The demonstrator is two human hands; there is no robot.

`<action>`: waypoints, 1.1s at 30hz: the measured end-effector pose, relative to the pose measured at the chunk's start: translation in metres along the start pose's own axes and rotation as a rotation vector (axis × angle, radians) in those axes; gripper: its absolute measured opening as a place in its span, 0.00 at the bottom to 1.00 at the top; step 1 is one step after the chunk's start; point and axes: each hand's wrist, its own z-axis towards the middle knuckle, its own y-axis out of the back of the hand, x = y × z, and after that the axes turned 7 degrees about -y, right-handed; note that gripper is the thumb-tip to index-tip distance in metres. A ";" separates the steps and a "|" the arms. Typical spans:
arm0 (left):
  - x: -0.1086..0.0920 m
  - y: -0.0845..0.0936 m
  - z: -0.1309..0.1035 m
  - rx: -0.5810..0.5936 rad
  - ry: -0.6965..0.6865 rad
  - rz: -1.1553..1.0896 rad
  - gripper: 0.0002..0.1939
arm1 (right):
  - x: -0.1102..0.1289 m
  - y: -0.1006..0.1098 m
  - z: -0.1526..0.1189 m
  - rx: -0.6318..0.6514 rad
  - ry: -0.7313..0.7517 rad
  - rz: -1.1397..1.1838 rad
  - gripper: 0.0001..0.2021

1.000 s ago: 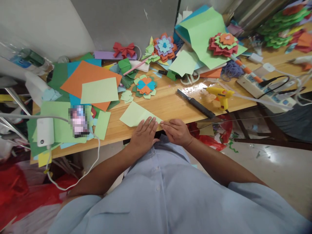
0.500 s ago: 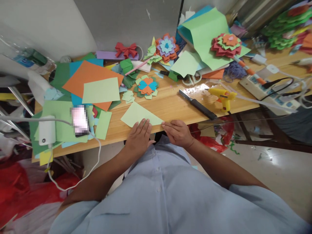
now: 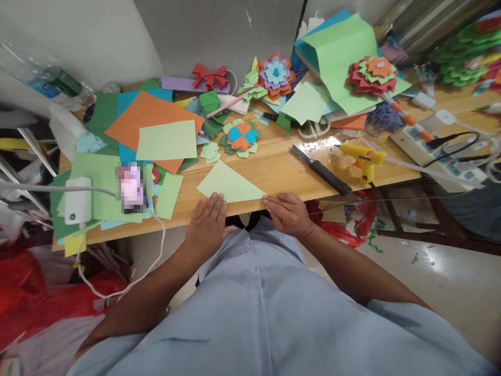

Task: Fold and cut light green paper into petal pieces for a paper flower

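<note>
Mostly beyond the fingers, pale green paper.

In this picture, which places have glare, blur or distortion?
In the head view, glare beside the glue gun and on the floor; a mosaic covers the phone-like device; green layers at far right look soft, sleeves stretched.

left fingers flat at pale-green paper, near edge | right fingers at its right tip

a yellow glue gun lies near a black-handled knife. the blurred clear object at far left is probably a plastic bottle.
</note>
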 end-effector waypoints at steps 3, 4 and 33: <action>0.003 -0.001 -0.007 0.000 0.044 0.004 0.35 | 0.001 0.001 0.002 -0.020 0.011 0.005 0.23; 0.005 -0.001 -0.009 0.003 0.060 0.005 0.35 | 0.001 0.001 0.002 -0.029 0.018 0.007 0.24; -0.021 -0.030 0.027 -0.127 -0.034 -0.098 0.34 | 0.043 -0.019 0.023 0.253 0.014 -0.241 0.27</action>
